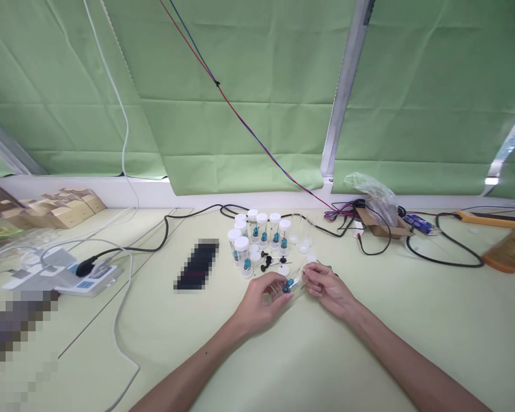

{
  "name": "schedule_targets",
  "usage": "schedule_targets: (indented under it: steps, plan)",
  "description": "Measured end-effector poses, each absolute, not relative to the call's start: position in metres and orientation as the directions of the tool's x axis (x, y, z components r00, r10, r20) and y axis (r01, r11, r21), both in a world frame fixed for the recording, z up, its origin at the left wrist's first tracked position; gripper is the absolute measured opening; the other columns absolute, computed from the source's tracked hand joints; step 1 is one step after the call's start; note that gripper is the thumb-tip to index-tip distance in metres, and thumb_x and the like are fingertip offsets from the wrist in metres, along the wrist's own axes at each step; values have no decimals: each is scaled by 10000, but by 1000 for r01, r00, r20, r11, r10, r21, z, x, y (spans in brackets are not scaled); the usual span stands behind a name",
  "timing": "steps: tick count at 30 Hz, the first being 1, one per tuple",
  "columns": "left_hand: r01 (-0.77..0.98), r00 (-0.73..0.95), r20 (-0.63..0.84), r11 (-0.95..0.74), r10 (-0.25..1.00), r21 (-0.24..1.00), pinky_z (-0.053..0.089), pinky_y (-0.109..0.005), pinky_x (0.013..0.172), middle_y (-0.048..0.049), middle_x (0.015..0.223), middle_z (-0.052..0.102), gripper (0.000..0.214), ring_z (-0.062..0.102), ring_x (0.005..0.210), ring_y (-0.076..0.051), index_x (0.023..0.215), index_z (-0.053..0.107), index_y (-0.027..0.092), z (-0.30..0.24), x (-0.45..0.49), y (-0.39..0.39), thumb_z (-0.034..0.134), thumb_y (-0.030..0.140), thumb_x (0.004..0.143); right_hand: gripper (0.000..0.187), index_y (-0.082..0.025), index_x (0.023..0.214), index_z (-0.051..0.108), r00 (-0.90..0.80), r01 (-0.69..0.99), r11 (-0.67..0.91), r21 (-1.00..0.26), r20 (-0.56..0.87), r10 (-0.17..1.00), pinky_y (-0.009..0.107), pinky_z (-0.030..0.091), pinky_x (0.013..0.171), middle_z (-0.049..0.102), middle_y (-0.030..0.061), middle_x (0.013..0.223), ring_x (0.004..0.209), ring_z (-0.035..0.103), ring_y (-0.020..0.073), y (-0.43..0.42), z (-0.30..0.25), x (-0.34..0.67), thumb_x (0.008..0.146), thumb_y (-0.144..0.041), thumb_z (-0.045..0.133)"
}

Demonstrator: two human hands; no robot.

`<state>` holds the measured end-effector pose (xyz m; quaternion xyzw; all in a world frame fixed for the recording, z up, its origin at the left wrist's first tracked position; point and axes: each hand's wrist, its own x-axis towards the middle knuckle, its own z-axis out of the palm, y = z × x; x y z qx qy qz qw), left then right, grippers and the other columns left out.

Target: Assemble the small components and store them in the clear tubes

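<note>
Our left hand (260,303) has thumb and fingers curled around a clear cylindrical plastic vial (293,284) with blue parts (288,284) inside, before upright white-capped clear vials (261,230). Our right hand (328,288) has fingertips drawn together beside its end; we cannot tell what they pinch.

Between the left grip (260,303) and the right grip (328,289), a clear vial (297,283) shows bright teal-blue parts (289,284). Beyond the grips, other clear vials (262,230) wear white caps (242,244) over the same teal-blue, near small black pieces (269,260). Under everything, the table (395,337) is pale yellow-green; past it hang plain green blinds (240,34), crossed by red and blue wires (249,131). Far left of the left grip, a white power strip (107,281) and tan boxes (75,213); far right of the right grip, a yellow-orange and black tool (480,218).
</note>
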<state>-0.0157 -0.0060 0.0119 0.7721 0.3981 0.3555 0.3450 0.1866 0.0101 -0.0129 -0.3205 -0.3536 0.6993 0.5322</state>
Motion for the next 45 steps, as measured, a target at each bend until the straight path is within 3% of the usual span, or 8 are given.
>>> schedule_targets:
  steps: [11, 29, 36, 45]
  plan:
    - [343, 407, 278, -428, 870, 836, 459, -283, 700, -43, 860, 647, 246, 570, 766, -169, 991, 627, 179, 8, -14, -7, 614, 353, 818, 213, -160, 704, 685, -186, -596, -141, -791, -35, 982, 199, 199, 414, 441, -49, 583, 459, 282, 34, 7, -10, 177, 635, -294, 836]
    - [349, 352, 319, -440, 880, 827, 466, -300, 715, -49, 859, 649, 236, 581, 771, -173, 958, 627, 170, 5, -11, -10, 594, 358, 820, 297, -175, 770, 604, -173, -496, -73, -865, 16, 985, 193, 221, 410, 443, -65, 580, 448, 350, 44, 9, -12, 177, 640, -326, 825]
    - [372, 333, 339, -453, 880, 810, 452, -284, 673, -40, 826, 649, 221, 576, 742, -166, 941, 637, 170, 6, -11, -8, 607, 346, 809, 401, -237, 1036, 600, -19, -268, 177, -947, 189, 982, 199, 274, 385, 476, -64, 642, 440, 384, 62, 7, -6, 177, 698, -371, 768]
    - [392, 341, 327, -450, 881, 802, 442, -285, 670, -43, 843, 654, 199, 575, 755, -170, 948, 639, 178, 8, -11, -10, 613, 317, 808, 198, -217, 938, 670, 90, 39, 396, -917, 398, 913, 247, 361, 458, 527, 1, 709, 503, 447, 101, 5, -4, 179, 849, -385, 612]
